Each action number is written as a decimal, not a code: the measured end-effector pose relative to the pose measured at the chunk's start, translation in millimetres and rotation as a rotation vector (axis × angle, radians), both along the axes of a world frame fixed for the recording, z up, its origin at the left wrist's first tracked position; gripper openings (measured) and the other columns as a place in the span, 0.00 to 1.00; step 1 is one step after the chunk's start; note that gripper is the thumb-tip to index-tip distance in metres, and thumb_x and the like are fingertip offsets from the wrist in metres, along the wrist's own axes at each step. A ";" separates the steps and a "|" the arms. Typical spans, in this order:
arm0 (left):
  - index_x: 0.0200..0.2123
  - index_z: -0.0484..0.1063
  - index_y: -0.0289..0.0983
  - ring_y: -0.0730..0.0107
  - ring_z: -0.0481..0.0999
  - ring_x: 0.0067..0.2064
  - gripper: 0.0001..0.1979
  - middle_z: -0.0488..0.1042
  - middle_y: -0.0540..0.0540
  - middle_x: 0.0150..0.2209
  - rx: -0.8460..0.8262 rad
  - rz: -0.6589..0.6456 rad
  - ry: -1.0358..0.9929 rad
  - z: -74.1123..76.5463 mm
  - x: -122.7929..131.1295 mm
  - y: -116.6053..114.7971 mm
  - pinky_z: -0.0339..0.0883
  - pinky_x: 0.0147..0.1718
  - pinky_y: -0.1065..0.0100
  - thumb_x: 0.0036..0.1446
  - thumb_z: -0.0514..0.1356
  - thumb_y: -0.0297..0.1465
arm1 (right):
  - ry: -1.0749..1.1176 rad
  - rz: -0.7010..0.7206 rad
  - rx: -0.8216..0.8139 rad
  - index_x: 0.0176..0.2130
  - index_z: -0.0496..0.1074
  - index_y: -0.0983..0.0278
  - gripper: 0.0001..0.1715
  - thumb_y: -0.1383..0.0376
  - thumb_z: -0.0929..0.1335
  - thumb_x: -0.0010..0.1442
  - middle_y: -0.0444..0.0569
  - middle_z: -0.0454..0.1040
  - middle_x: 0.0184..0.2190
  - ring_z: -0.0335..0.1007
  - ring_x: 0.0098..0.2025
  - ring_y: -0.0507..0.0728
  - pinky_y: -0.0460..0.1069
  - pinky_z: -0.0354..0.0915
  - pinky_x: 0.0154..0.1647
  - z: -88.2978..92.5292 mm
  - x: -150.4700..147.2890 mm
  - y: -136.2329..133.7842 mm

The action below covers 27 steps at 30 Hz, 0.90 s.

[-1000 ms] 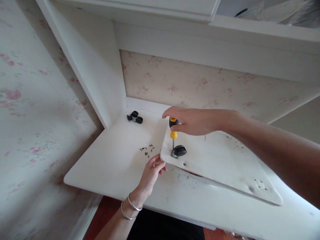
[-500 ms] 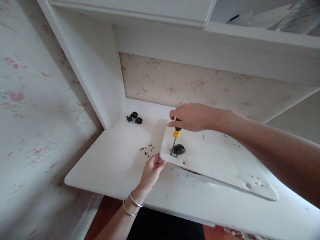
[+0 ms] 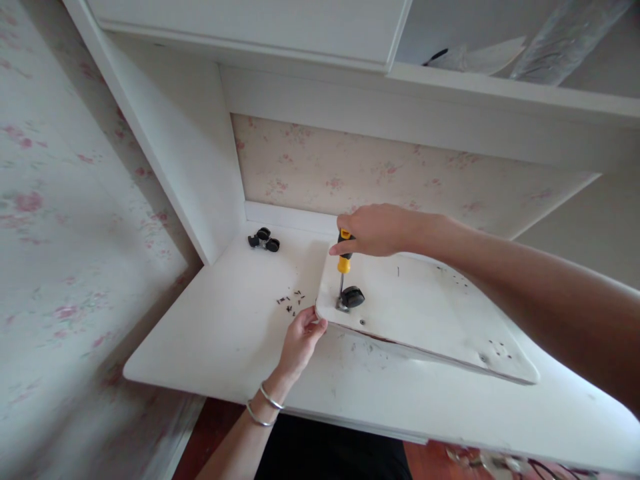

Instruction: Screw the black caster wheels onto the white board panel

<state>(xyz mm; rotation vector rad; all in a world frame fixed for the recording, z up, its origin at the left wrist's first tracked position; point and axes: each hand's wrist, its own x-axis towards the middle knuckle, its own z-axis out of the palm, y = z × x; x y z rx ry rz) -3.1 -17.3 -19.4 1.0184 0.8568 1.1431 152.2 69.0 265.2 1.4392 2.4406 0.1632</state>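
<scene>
My right hand (image 3: 367, 230) is closed around the black and yellow handle of a screwdriver (image 3: 343, 265). The shaft points down, its tip at the metal mounting plate of a black caster wheel (image 3: 353, 297). That caster stands on the near left corner of a white board (image 3: 415, 307), which has screw holes near its other corners. Fingers and thumb of my left hand (image 3: 303, 337) pinch the board's left corner edge. Just left of the board, several small dark screws (image 3: 290, 301) lie scattered on the white desk (image 3: 210, 333).
Several loose black casters (image 3: 263, 239) sit together at the back left of the desk. A white side panel (image 3: 175, 147) rises at the left, and a cabinet (image 3: 250, 33) hangs above. Clear plastic wrap (image 3: 565, 47) lies on the upper right shelf.
The screwdriver stands more upright, and more of its handle shows under my right hand. My left hand keeps its hold on the board's corner. The view has shifted slightly.
</scene>
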 end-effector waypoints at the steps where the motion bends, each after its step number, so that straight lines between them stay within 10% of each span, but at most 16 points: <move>1: 0.51 0.74 0.36 0.58 0.77 0.47 0.22 0.79 0.38 0.50 0.001 -0.003 0.003 0.3 -0.1 -0.1 0.68 0.45 0.61 0.56 0.67 0.40 | 0.037 0.014 -0.028 0.51 0.70 0.65 0.36 0.40 0.59 0.63 0.62 0.76 0.45 0.74 0.41 0.66 0.54 0.61 0.32 -0.4 1.3 0.2; 6: 0.50 0.75 0.36 0.57 0.77 0.49 0.21 0.78 0.38 0.51 -0.009 -0.006 0.004 2.6 -0.3 -0.6 0.68 0.45 0.62 0.56 0.67 0.40 | 0.152 0.090 -0.275 0.58 0.66 0.60 0.26 0.52 0.62 0.64 0.56 0.76 0.51 0.75 0.41 0.59 0.51 0.64 0.35 2.9 2.7 -3.3; 11: 0.51 0.75 0.36 0.59 0.77 0.47 0.23 0.79 0.39 0.49 -0.013 0.001 0.007 1.2 0.4 -0.6 0.67 0.44 0.63 0.55 0.67 0.40 | -0.051 -0.016 -0.014 0.49 0.73 0.64 0.34 0.42 0.58 0.65 0.62 0.77 0.45 0.75 0.43 0.68 0.56 0.63 0.36 5.6 -4.4 -8.6; 16: 0.51 0.75 0.36 0.59 0.76 0.45 0.22 0.79 0.39 0.48 0.000 -0.004 0.015 0.3 0.2 -0.4 0.67 0.43 0.63 0.56 0.66 0.41 | 0.154 0.121 -0.252 0.59 0.66 0.60 0.28 0.52 0.62 0.65 0.56 0.75 0.53 0.74 0.45 0.61 0.52 0.65 0.39 3.6 -5.4 -6.9; 21: 0.51 0.75 0.35 0.61 0.76 0.43 0.22 0.79 0.39 0.48 -0.005 0.000 0.012 1.2 -0.2 -0.4 0.66 0.42 0.64 0.56 0.67 0.41 | -0.068 -0.026 -0.015 0.50 0.74 0.65 0.35 0.42 0.58 0.64 0.64 0.77 0.45 0.74 0.44 0.70 0.59 0.65 0.38 4.8 -8.2 -6.9; 24: 0.51 0.75 0.35 0.62 0.76 0.43 0.22 0.79 0.39 0.48 -0.005 0.004 0.022 1.0 0.2 0.0 0.66 0.41 0.64 0.56 0.66 0.41 | 0.130 0.074 -0.147 0.62 0.63 0.61 0.35 0.45 0.60 0.65 0.60 0.70 0.59 0.72 0.50 0.67 0.57 0.66 0.43 3.7 -5.9 -5.1; 27: 0.51 0.74 0.35 0.63 0.75 0.41 0.22 0.79 0.40 0.47 -0.010 0.005 0.040 1.0 0.5 0.2 0.66 0.41 0.64 0.57 0.66 0.41 | 0.167 0.105 -0.244 0.58 0.66 0.61 0.26 0.54 0.62 0.65 0.56 0.75 0.52 0.75 0.44 0.61 0.53 0.66 0.39 2.1 -4.0 -2.6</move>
